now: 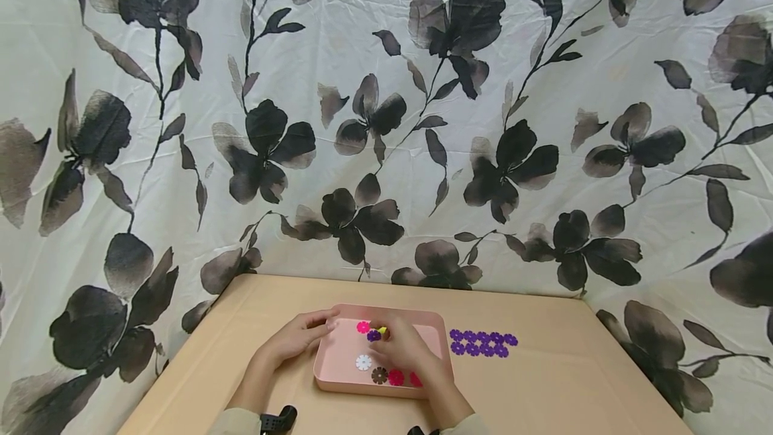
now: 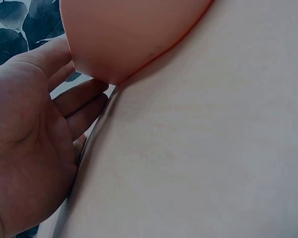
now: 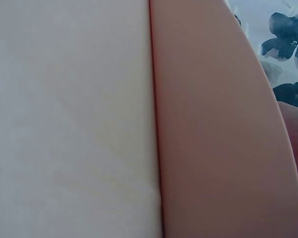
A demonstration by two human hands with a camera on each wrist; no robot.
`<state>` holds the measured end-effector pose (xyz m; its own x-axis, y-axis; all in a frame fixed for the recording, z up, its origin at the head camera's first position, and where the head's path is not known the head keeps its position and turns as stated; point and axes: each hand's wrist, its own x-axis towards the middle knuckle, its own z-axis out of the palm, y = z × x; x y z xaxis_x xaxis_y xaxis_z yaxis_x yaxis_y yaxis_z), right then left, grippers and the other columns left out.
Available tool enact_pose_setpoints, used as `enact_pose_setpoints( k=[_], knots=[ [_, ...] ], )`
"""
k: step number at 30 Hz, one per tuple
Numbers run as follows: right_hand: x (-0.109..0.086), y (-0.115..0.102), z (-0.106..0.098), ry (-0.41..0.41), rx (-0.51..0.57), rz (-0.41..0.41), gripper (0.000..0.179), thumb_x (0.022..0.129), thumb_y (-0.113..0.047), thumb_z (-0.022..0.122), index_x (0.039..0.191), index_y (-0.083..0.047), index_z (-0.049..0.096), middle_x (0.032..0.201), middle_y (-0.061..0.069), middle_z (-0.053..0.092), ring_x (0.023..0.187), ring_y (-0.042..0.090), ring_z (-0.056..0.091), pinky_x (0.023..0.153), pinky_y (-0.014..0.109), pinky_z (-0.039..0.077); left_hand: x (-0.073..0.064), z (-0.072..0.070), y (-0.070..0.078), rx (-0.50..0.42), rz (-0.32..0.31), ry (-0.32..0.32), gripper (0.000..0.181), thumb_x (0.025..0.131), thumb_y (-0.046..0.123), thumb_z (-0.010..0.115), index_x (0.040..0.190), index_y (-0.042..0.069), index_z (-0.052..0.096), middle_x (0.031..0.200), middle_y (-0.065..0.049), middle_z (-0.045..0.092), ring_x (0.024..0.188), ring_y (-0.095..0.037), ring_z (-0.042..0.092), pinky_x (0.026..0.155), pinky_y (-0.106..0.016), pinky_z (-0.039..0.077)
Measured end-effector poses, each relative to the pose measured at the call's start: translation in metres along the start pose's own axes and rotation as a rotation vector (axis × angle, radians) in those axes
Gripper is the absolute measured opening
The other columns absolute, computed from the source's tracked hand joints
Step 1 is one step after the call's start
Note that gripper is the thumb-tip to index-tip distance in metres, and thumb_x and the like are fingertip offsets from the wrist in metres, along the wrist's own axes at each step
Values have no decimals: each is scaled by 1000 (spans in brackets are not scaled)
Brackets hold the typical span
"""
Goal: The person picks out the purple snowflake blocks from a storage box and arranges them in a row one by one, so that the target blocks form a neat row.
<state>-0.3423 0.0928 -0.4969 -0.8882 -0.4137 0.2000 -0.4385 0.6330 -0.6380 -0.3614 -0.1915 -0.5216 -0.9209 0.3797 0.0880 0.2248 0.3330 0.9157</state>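
A shallow pink tray (image 1: 380, 389) holds small flower-shaped pieces. My left hand (image 1: 297, 339) holds its left side near the far corner; in the left wrist view that hand (image 2: 30, 134) has its thumb over the rim and fingers against the outer wall. Inside the tray, my right hand (image 1: 401, 344) has thumb and forefinger around a purple flower piece (image 1: 374, 335), with a yellow piece (image 1: 383, 330) beside it. Whether either is pinched cannot be made out. The right wrist view shows mostly the tray's wall (image 3: 218, 124), with a sliver of hand (image 3: 295, 134) beyond its rim.
Purple flower pieces (image 1: 483, 337) lie in two rows on the table right of the tray. Also in the tray are a bright pink piece (image 1: 363, 327), a white one (image 1: 363, 362), a brown one (image 1: 379, 374) and red-pink ones (image 1: 396, 377). Floral cloth (image 1: 423, 153) hangs behind.
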Motion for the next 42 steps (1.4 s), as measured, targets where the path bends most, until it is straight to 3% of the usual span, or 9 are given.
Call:
enact_pose_setpoints(
  k=[9,16,24,31,35,42],
  knots=[
    [-2,5,2,-58,-29,16,38,92,-18,79,129,-9,74,90,-1,65,74,11,56,62,23,47,0,1,-2,12,20,-2,48,107,29,60,150,8,56,163,-14,45,154,-40,35,127,-57,27],
    [-3,5,3,-60,-43,23,29,92,-15,79,121,-9,78,93,-1,66,75,10,54,63,23,45,0,1,-2,19,9,8,47,106,30,61,149,9,58,161,-14,47,153,-40,36,126,-59,28],
    [-4,5,4,-83,-56,-2,30,92,-11,78,123,-10,76,90,-1,62,67,7,52,56,21,46,1,1,-3,10,8,12,48,106,30,62,149,10,58,162,-14,45,154,-40,36,126,-58,27],
    [-4,5,2,-68,-68,-8,20,94,-4,74,113,-8,79,96,1,69,78,8,55,67,22,48,1,1,-1,2,1,15,49,106,31,62,149,9,57,162,-14,46,154,-41,35,126,-58,27],
    [-5,5,2,-66,-13,0,19,93,3,70,108,-5,79,95,8,70,76,9,58,64,21,51,1,1,-1,11,3,19,48,106,30,62,149,9,58,161,-14,47,153,-41,36,126,-59,27],
    [-6,8,2,-64,22,59,14,92,0,74,101,-11,77,86,-3,65,76,12,57,63,21,53,0,1,0,20,-9,13,48,106,32,61,150,11,57,162,-12,47,154,-40,36,126,-58,28]
  ],
)
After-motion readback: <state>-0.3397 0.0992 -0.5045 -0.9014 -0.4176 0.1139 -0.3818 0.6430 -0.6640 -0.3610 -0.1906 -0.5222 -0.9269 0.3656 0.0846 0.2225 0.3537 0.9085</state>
